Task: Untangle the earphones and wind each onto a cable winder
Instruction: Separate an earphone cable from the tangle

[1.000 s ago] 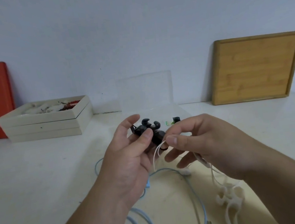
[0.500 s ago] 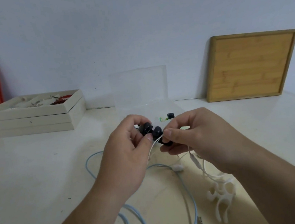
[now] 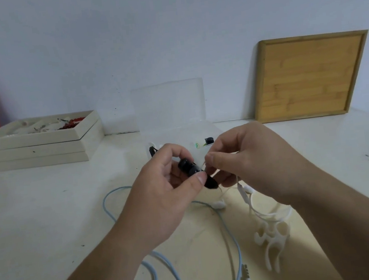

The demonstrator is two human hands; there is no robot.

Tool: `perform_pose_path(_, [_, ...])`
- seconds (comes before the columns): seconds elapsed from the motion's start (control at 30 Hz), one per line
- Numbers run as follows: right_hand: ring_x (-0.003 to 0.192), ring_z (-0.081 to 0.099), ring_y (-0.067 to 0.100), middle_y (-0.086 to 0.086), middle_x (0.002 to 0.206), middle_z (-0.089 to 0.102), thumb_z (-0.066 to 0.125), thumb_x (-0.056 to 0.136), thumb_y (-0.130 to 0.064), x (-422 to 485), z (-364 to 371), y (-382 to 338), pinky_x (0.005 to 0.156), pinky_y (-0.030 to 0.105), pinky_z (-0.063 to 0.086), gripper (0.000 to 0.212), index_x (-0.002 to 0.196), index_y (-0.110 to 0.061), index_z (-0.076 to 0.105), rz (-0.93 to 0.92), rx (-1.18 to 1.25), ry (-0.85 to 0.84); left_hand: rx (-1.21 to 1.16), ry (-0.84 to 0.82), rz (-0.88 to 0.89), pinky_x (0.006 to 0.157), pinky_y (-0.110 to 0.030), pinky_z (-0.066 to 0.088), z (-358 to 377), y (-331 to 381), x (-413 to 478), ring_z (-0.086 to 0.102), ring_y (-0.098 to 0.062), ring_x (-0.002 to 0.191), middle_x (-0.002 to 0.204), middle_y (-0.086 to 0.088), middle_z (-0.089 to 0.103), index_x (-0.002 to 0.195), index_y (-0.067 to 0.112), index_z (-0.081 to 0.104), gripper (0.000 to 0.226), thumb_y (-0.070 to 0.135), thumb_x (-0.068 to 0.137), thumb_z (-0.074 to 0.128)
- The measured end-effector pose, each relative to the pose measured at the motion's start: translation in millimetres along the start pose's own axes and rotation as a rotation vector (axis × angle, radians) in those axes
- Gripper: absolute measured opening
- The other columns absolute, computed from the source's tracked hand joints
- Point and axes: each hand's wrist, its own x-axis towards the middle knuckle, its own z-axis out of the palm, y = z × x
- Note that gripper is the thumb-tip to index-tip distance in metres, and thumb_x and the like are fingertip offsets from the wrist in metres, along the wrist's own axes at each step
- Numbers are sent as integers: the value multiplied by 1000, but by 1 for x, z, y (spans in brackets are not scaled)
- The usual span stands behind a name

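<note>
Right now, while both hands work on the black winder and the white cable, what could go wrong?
1. The right hand pinches the thin white cable near the black winder in the left hand; a hard pull might strain it.
2. The cable hangs down to the white winder; lifting may drag it.
3. The blue cable lies underneath and could snag.

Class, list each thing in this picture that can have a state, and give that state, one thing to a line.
Black plastic cable winder: held up in the left hand.
Thin white earphone cable: pinched by the right hand, hanging loose.
White plastic cable winder: lying on the table, not held.
Light blue earphone cable: unwound, looped on the table.
Clear plastic box: lid open, upright.
</note>
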Motion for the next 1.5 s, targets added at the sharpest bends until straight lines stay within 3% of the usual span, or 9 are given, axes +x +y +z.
perform_pose_path(0.2, [50, 68, 21, 6, 62, 71, 62, 95, -13, 2, -2, 1, 47, 25, 48, 17, 80, -9, 69, -44, 142, 104, 0, -76, 57, 86, -26, 54, -1, 0, 0, 68, -20, 95, 96, -1, 72, 97, 25, 63, 19, 19, 79, 63])
perform_pose_path(0.33, [39, 36, 13, 4, 50, 48, 64, 93, -12, 8, -14, 5, 38, 20, 25, 20, 74, -10, 70, -110, 262, 367, -49, -94, 45, 84, -18, 51, -2, 7, -1, 69, -15, 93, 97, -2, 75, 98, 24, 67, 20, 18, 81, 58])
perform_pose_path(0.43, [43, 27, 12, -1, 50, 39, 64, 94, -13, 15, -31, 13, 45, 28, 15, 23, 72, -14, 69, -75, 421, 566, -169, -101, 25, 94, -42, 51, -7, 12, -1, 66, -28, 92, 97, -13, 74, 94, 25, 69, 20, 19, 79, 56])
perform_pose_path(0.6, [39, 26, 10, -7, 46, 38, 62, 95, -19, 22, -58, 29, 39, 19, 20, 22, 74, -17, 67, 39, 533, 795, -334, -226, -82, 65, -17, 53, -12, 20, -3, 71, -36, 97, 93, -15, 74, 83, 24, 71, 29, 10, 80, 46])
perform_pose_path(0.77, [36, 22, 10, -8, 45, 32, 63, 94, -20, 24, -81, 41, 39, 18, 19, 21, 73, -19, 63, 186, 669, 949, -232, -355, -160, 74, -35, 61, -15, 18, -6, 72, -33, 84, 82, -9, 70, 89, 20, 68, 24, 10, 82, 48])
perform_pose_path(0.93, [43, 24, 12, -3, 54, 36, 64, 92, -18, 25, -79, 47, 41, 20, 21, 16, 77, -15, 66, 251, 654, 953, -171, -352, -203, 56, -29, 54, -14, 17, -7, 64, -22, 59, 83, -21, 66, 90, 22, 68, 24, 10, 81, 49])
perform_pose_path(1.33, [91, 65, 26, 3, 103, 72, 57, 98, -31, 27, -62, 59, 83, 40, 52, 28, 116, -14, 70, 337, -511, 574, -163, -258, -150, 52, -28, 50, -17, 22, -3, 59, -23, 55, 85, -24, 66, 88, 22, 71, 27, 12, 77, 49])
perform_pose_path(1.4, [96, 66, 15, -3, 107, 75, 58, 98, -34, 22, -50, 42, 87, 35, 52, 25, 111, -18, 72, 37, -337, 451, -162, -262, -151, 52, -28, 50, -16, 23, -4, 59, -23, 55, 86, -25, 65, 88, 22, 71, 27, 12, 76, 49])
perform_pose_path(1.5, [104, 70, 16, 2, 103, 77, 58, 88, -51, 10, -25, 20, 100, 38, 50, 41, 104, -18, 76, -113, 216, -103, -157, -253, -144, 51, -28, 50, -16, 23, -4, 60, -23, 55, 85, -26, 65, 88, 24, 72, 28, 11, 76, 49])
